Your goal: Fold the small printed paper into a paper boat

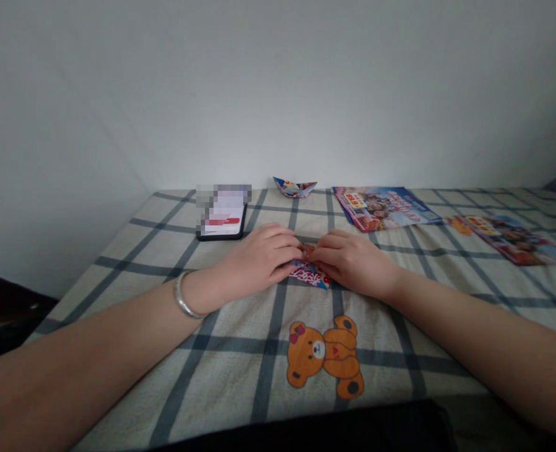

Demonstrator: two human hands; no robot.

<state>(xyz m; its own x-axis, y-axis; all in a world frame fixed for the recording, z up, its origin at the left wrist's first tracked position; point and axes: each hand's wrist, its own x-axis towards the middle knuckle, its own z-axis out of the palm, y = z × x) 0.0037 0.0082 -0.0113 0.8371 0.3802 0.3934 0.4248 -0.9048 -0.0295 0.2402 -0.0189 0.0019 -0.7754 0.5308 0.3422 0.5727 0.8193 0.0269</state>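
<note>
Between my two hands lies a small folded piece of printed paper, coloured in red, white and blue, flat on the checked cloth. My left hand, with a silver bangle at the wrist, has its fingers closed on the paper's left side. From the right, my right hand pinches the paper near its upper edge, fingers bent. My fingers hide part of the folds. Beyond them, close to the wall, stands a folded paper boat made of similar printed paper.
Left of the boat a phone lies with its screen lit. Printed flyers are stacked at the back right, and another flyer lies farther right. The checked cloth bears a printed bear, and a white wall rises behind.
</note>
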